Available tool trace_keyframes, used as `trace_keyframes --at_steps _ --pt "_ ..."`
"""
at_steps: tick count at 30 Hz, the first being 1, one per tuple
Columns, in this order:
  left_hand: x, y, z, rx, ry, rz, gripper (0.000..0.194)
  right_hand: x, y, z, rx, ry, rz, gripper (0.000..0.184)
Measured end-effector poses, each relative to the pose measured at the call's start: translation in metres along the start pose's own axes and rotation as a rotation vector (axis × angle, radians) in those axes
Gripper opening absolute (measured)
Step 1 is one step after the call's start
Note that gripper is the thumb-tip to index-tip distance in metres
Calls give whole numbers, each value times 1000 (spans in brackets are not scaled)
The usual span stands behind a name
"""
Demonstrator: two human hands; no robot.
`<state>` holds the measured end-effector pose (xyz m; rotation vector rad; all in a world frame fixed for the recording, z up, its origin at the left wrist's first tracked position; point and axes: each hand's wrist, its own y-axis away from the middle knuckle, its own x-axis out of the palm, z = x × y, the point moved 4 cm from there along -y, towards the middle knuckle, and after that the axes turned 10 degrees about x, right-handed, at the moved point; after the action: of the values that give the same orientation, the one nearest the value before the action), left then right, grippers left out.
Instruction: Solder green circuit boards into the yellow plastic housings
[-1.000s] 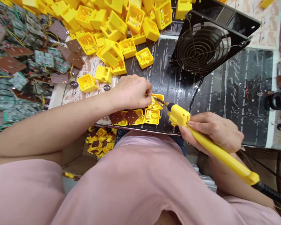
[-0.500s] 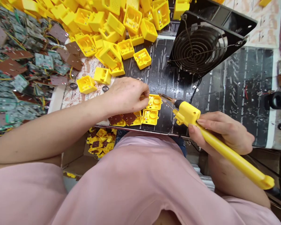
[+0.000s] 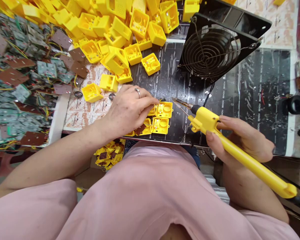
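Note:
My right hand (image 3: 245, 138) is wrapped round the yellow handle of a soldering iron (image 3: 230, 148). Its metal tip points left, just beside the small open yellow casings. My left hand (image 3: 133, 108), with a ring on one finger, bends over these casings. Thumb and fingers are pinched at the left edge of the upper casing (image 3: 164, 110); what lies between the fingertips is hidden. Below it sits another open casing (image 3: 160, 125) with a round speaker grille and metal parts. A brown circuit board (image 3: 140, 130) shows partly under the left hand.
A big heap of yellow casings (image 3: 115, 30) fills the back left. Wired circuit boards (image 3: 22, 80) pile up on the left. A black fan with a wire guard (image 3: 207, 53) stands behind the iron on the dark bench mat (image 3: 252, 100). Below the edge, a box holds more yellow pieces (image 3: 110, 153).
My left hand has turned and shifted slightly, showing its back and the ring, and it covers more of the brown boards. The soldering iron has moved a little to the right.

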<state>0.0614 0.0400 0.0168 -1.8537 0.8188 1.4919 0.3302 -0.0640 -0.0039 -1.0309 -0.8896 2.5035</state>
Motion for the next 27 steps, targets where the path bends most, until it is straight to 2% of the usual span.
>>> trace_keyframes --at_steps 4,11,17,21,24,27 --pt "4 -1 -2 -7 -76 69 43 1 -1 0 -5 -25 32 50" --pt "9 -8 -2 -60 -113 122 37 -1 -5 4 -45 -69 37 60" --pt "13 -3 8 -120 57 77 28 -4 2 0 -18 -34 33 62" --pt "13 2 4 -58 65 -10 30 -9 3 4 43 -52 8 61" --pt "16 -2 -3 23 -1 31 30 -6 -7 14 15 -153 137 52" --pt "17 -10 -5 30 -62 106 29 -2 -19 22 -104 -265 240 37"
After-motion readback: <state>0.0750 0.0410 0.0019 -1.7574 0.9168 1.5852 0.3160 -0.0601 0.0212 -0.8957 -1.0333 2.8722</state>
